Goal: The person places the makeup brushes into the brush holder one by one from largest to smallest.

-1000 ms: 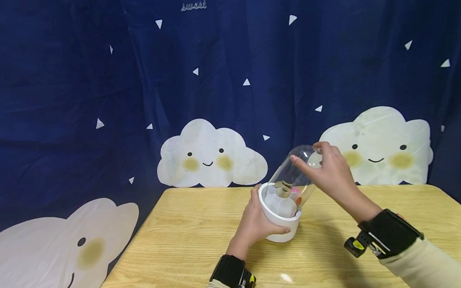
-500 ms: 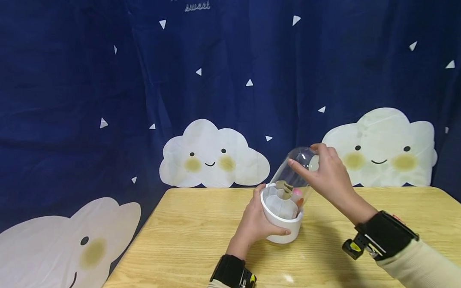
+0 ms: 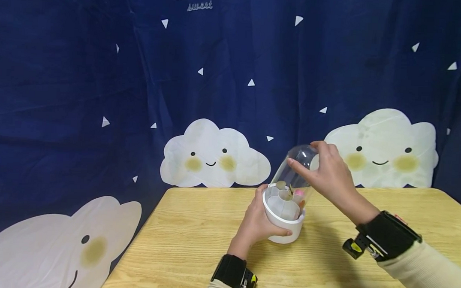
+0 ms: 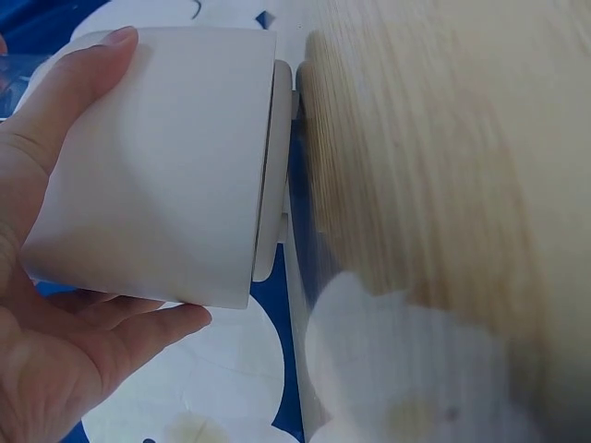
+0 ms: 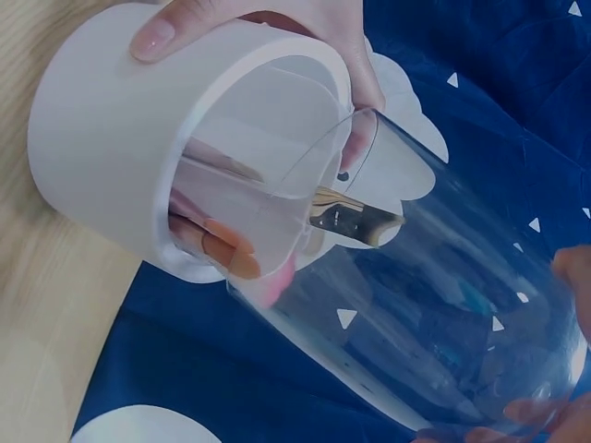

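A white round holder [image 3: 288, 227], tilted close over the table, has petal-shaped compartments inside. My left hand [image 3: 255, 222] grips its side, thumb on the near face and fingers behind; in the left wrist view the hand [image 4: 55, 203] wraps the smooth wall from both sides. A clear dome cover [image 3: 287, 170] leans with its mouth at the holder's rim. My right hand [image 3: 331, 172] holds the dome's rounded top between thumb and fingers. Through the dome in the right wrist view show a shiny flat metal piece [image 5: 355, 221], an orange-tipped item [image 5: 231, 251] and a pink tip [image 5: 274, 284].
A light wooden table [image 3: 188, 228] spreads beneath the hands. Behind it hangs a dark blue curtain [image 3: 227, 40] printed with white triangles and smiling clouds. Black straps with small cameras sit on both wrists, the right strap [image 3: 389, 234] over a cream sleeve.
The head view has shifted slightly. The holder has turned a little, so the flat metal piece inside now appears narrower. Both hands keep their hold on holder and dome.
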Demonstrator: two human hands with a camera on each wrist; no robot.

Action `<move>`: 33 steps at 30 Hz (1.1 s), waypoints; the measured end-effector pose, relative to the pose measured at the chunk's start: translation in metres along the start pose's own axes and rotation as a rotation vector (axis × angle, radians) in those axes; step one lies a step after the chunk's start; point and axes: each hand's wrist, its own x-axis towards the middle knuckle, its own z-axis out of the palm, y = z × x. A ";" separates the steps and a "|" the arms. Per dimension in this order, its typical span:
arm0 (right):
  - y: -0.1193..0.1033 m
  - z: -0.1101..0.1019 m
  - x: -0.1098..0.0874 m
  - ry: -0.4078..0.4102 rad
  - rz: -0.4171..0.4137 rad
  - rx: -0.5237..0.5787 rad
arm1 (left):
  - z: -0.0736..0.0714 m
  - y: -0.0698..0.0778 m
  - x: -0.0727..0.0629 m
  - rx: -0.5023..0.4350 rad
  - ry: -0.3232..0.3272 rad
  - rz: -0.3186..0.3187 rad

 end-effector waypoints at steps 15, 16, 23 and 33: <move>-0.003 -0.005 0.015 -0.051 0.020 -0.048 | -0.001 0.001 0.001 -0.012 -0.023 0.024; -0.003 -0.005 0.016 -0.058 0.022 -0.053 | -0.001 0.001 0.001 -0.011 -0.024 0.027; -0.004 -0.005 0.017 -0.093 0.021 -0.060 | 0.001 0.001 0.001 -0.011 -0.018 0.034; -0.009 -0.006 0.015 -0.123 0.033 -0.054 | 0.000 -0.001 0.001 -0.043 -0.021 0.000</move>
